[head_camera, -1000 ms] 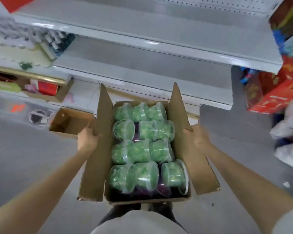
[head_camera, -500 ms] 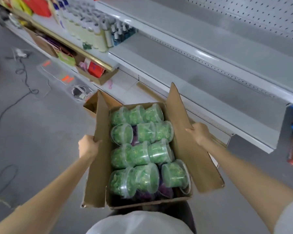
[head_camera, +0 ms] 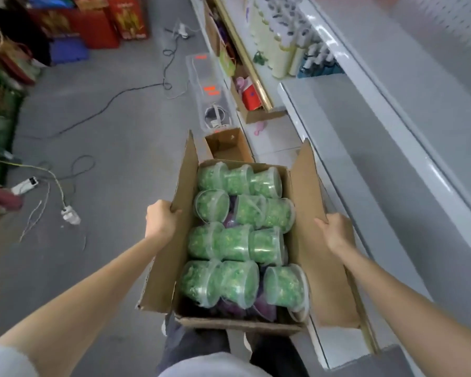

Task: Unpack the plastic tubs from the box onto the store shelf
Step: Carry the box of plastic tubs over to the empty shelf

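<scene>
Cardboard box swung left; left hand, right hand grip its flaps.

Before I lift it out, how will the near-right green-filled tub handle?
The tub lies on its side and is round-walled, so it will probably roll once freed. Its clear plastic looks smooth, likely a bit slippery. Neighbours lie close in the box, so they may shift when it leaves.

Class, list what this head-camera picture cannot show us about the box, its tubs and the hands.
Lower layer: head view, buried under the green tubs; only purple glimpses.
Tub labels: head view, blurred.
Grip of left hand and right hand: head view, fingertips behind the box flaps.
</scene>
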Motion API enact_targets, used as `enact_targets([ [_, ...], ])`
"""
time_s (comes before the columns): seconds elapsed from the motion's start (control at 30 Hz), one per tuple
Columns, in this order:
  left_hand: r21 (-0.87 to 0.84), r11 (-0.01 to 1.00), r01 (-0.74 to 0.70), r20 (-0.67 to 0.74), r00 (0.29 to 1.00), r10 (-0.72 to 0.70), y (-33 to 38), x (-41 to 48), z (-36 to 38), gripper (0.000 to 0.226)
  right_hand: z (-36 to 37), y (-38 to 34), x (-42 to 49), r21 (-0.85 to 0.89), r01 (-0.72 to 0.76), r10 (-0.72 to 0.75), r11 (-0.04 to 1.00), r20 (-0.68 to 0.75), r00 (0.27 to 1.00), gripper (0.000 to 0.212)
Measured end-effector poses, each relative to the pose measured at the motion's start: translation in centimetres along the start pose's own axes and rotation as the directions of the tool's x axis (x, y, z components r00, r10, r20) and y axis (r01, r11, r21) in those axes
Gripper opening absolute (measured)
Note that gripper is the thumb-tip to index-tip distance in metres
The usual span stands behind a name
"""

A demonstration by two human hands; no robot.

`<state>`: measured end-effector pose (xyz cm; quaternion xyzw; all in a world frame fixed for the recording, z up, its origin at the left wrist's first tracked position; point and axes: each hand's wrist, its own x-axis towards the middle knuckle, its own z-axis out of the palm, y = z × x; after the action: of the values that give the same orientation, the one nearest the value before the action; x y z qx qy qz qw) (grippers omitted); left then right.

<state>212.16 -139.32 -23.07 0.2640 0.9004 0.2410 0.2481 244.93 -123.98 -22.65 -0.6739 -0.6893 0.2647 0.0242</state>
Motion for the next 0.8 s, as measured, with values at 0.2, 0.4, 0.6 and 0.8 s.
enact_targets([
  [0.2,-0.110,0.979,0.170,-0.079,0.981,-0.179,-2.0,-1.6,3.6,0.049,-0.7,0.6,5.3,-0.046,0.168,-0.165,0.985,0.057,0.985,0.049],
  [0.4,-0.193,0.940,0.280,-0.067,0.952,-0.297,-4.2,-2.2,8.8,0.047,2.6,3.1,8.8,-0.063,0.152,-0.147,0.986,0.070,0.987,0.050],
  [0.6,-0.190,0.912,0.363,-0.069,0.922,-0.382,-7.2,-3.2,13.8,0.043,7.9,8.3,10.2,-0.011,0.010,-0.010,1.000,0.028,1.000,0.047],
  [0.8,-0.279,0.826,0.490,-0.039,0.854,-0.519,-6.3,-1.9,12.7,0.034,5.0,8.7,13.3,0.055,0.022,-0.031,0.998,0.175,0.984,0.052],
])
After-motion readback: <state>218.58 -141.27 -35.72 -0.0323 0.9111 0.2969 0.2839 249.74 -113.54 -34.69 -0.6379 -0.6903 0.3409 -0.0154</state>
